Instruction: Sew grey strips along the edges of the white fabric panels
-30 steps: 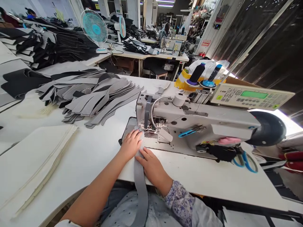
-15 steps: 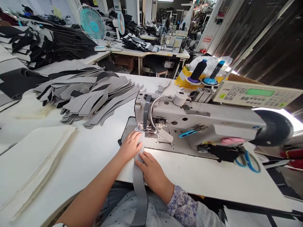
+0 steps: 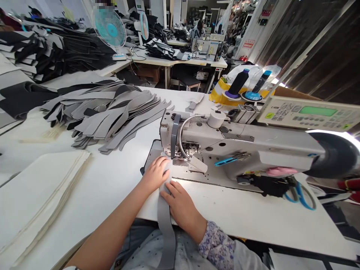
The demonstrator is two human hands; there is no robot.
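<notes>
A long grey fabric strip (image 3: 165, 213) runs from the sewing machine (image 3: 213, 138) down over the table edge onto my lap. My left hand (image 3: 156, 174) lies flat on its upper end, fingertips close to the presser foot, where the needle area is partly hidden. Lower down, my right hand (image 3: 180, 202) rests palm down along the strip's right side. Its thumb and fingers are apart, with their tips on the fabric. Neither hand is closed round the strip.
Left of the machine lies a heap of grey fabric pieces (image 3: 112, 116), with a stack of pale sheets (image 3: 42, 187) nearer me. Blue snips (image 3: 226, 161) rest on the machine bed; blue-handled scissors (image 3: 305, 197) are at the right. Thread cones (image 3: 238, 83) stand behind.
The view has shifted slightly, so the machine sits a little farther right. The hanging part of the strip curves more; both hands stay nearly in place. The handwheel looks blurred now.
</notes>
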